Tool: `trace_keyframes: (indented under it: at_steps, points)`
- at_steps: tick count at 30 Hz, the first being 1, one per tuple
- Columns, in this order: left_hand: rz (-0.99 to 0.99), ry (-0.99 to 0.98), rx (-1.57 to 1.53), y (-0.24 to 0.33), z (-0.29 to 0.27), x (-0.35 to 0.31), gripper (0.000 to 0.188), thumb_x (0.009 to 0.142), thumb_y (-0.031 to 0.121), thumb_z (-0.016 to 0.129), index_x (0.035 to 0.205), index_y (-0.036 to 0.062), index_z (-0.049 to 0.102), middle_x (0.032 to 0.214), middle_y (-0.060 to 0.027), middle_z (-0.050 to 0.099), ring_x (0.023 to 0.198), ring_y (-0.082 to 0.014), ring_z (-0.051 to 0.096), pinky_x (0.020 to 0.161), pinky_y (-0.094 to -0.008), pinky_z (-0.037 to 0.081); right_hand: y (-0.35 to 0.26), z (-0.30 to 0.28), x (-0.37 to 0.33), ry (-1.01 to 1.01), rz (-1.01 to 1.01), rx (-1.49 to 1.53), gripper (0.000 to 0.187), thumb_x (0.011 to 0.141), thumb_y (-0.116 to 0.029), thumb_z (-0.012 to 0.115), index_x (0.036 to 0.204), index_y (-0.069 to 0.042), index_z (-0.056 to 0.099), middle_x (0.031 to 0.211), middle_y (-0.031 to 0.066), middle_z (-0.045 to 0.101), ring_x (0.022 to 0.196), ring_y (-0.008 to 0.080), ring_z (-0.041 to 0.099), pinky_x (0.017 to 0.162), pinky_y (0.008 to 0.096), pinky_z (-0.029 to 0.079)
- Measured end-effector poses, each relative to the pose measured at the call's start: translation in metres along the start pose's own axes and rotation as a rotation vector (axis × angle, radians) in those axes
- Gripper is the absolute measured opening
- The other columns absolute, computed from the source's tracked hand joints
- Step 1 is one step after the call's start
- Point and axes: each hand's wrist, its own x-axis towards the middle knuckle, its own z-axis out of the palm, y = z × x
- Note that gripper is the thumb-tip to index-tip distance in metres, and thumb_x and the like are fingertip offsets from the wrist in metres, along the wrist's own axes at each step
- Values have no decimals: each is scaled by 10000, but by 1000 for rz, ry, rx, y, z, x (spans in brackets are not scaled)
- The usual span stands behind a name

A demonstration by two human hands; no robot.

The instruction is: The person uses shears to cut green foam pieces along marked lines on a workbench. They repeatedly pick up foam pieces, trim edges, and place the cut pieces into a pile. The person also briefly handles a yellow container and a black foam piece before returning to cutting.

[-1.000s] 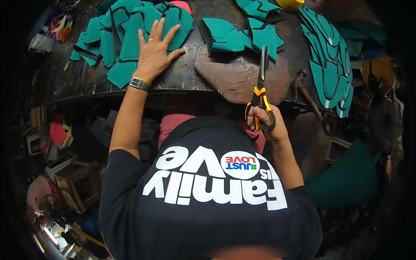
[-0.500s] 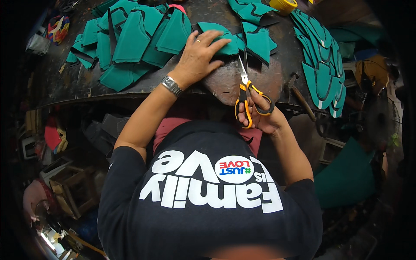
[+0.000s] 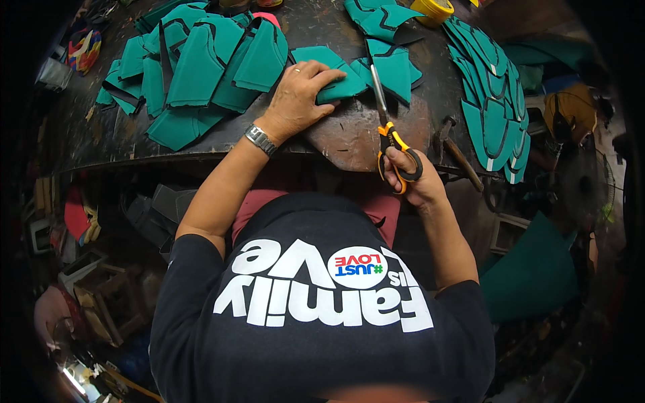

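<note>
Left hand (image 3: 295,101) has left the heap of green, black-lined fabric pieces (image 3: 195,67) for a smaller green fabric piece (image 3: 326,56)

Left of the left fingers, the heap's lower layers are hidden, and a pinkish-red edge (image 3: 267,19) peeks out behind. A silver-toned metal watch (image 3: 261,139) sits behind those fingers, its dial unreadable. Bent and slightly spread, they lie over the smaller piece; their undersides are hidden, so whether they pinch it cannot be told. Below the fingers of both hands, large white lettering shows upside down across the person's black T-shirt (image 3: 322,363), beside a white disc with red, blue and green letters. Between the two hands lies an angular brown slab (image 3: 363,134), partly covered. The right hand (image 3: 424,185) has its fingers curled through the handles of orange-and-black scissors (image 3: 386,131); the blades, apart half a second ago, are together. Their tips overlap another green piece (image 3: 396,74); contact is unclear. Beyond the right fingers, the picture's top cuts off a round yellow tub (image 3: 435,9). To their right are a wooden-handled hammer (image 3: 465,163) and overlapping curved green pieces with white tips (image 3: 496,127).
</note>
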Motion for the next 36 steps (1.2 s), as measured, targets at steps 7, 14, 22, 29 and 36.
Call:
trace_keyframes:
  at_steps: [7, 14, 22, 29, 36]
  points:
    - [-24, 141, -720, 44, -47, 25, 342, 733, 125, 721, 1067, 69, 673, 1004, -49, 678, 913, -158, 632, 853, -288, 492, 14, 3, -12, 1, -159, 252, 367, 885, -389, 673, 886, -29, 599, 719, 52, 604, 592, 121, 586, 524, 223, 460]
    - [-538, -337, -1078, 65, -70, 16, 331, 783, 142, 741, 1077, 8, 671, 966, -48, 688, 873, -100, 640, 806, -234, 513, 37, 13, -28, -185, -113, 266, 444, 881, -427, 655, 1025, -19, 557, 892, 87, 610, 733, 156, 630, 646, 249, 508]
    - [-835, -350, -980, 50, -53, -30, 333, 715, 214, 829, 943, 3, 708, 854, -52, 699, 768, -98, 643, 716, -231, 519, 40, 8, -35, -370, 20, -179, 374, 827, -269, 716, 1034, 4, 566, 834, 72, 608, 718, 114, 583, 659, 241, 495]
    - [-763, -374, -939, 47, -51, -33, 323, 707, 212, 817, 933, 3, 719, 852, -62, 703, 760, -104, 639, 720, -243, 519, 33, 13, -37, -290, 45, -308, 332, 809, -233, 742, 999, -15, 577, 797, 26, 571, 682, 82, 549, 620, 222, 469]
    - [-732, -442, -854, 43, -53, -34, 318, 709, 222, 808, 922, 1, 725, 842, -70, 705, 764, -118, 646, 735, -251, 518, 34, 15, -36, -291, 122, -306, 352, 789, -268, 780, 960, -34, 579, 763, -1, 555, 663, 68, 521, 600, 216, 436]
